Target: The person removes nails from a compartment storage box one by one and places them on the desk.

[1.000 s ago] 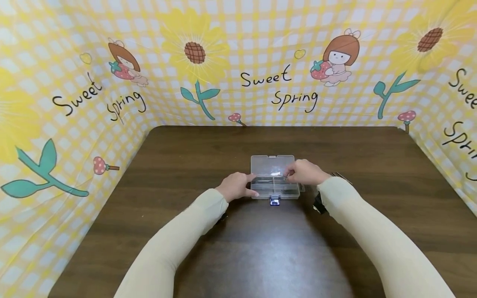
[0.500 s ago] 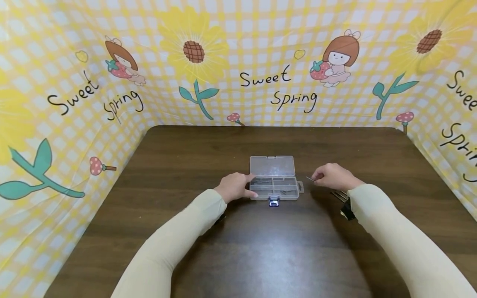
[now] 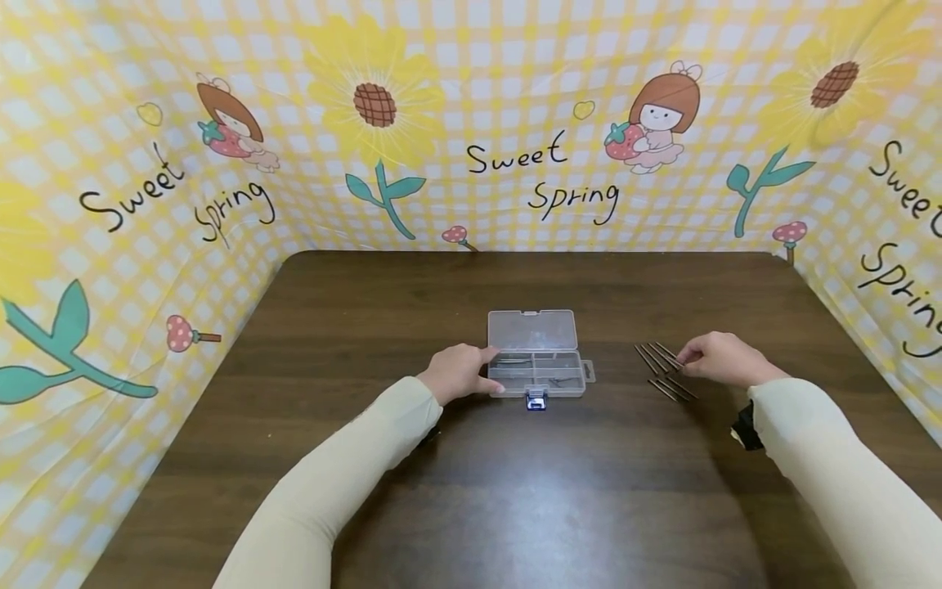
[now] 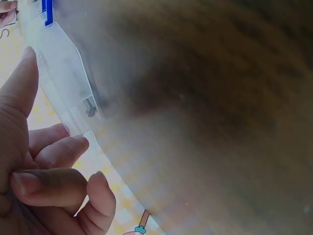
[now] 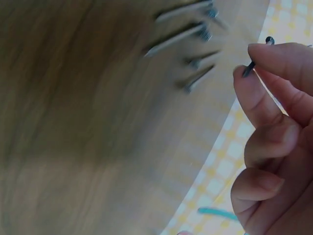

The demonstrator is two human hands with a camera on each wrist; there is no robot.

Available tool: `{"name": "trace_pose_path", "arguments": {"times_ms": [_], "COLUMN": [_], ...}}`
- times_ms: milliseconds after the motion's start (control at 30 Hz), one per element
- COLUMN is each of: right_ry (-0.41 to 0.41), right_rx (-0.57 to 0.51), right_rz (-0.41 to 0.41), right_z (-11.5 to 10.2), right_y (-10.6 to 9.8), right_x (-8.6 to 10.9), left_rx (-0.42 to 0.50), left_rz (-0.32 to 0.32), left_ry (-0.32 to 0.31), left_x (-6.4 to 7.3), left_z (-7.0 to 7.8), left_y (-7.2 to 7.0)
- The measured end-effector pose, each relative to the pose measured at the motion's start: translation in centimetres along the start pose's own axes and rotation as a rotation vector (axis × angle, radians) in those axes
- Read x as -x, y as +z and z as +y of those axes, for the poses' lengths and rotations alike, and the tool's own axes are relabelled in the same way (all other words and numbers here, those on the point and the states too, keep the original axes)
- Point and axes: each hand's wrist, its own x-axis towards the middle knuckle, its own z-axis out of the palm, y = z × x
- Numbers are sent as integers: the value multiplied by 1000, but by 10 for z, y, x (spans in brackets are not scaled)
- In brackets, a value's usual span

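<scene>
Pinching one nail point(image 5: 248, 68) between thumb and forefinger, your right hand point(image 3: 724, 357) is just beside the two groups of loose nails point(image 5: 175, 40) that lie on the table point(image 3: 412, 294). The thumb and forefinger are clamped together on the nail, which shows its head above the thumb; your other three fingers curl in towards the palm with nothing in them. Your left hand point(image 3: 456, 370) grips the box point(image 3: 555, 393) at its left end, thumb along the near side and forefinger at the far one, which steadies it. The box stands near the middle of the table, to the left of the loose nails and well apart from your right hand. Its clear lid point(image 3: 531, 330) is open, tipped away from you, and the blue latch point(image 3: 536, 401) is undone on the near side. As for progress, the work looks partway to me: the loose nails lie side by side on the table, roughly parallel, and seem to be the part laid out. Left over are the nail in your fingers and the pieces in the box: long ones in the far left compartment, smaller dark ones in the near right. At this size I cannot be sure whether all of these are nails or some are screws.
</scene>
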Motion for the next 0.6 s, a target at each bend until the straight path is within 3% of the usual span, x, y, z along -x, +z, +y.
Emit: {"name": "trace_pose_path", "arguments": {"times_ms": [300,600], "right_ry": [29,27], "right_rx": [-41,-25], "right_rz": [-15,-21], "right_z": [27,29], "right_y": [3,7], "right_x": [16,17], "left_rx": [-15,-5], "left_rz": [-9,-5], "left_ry": [3,5], "left_x": [2,1], "left_z": [-1,-1], "left_y": [3,1]}}
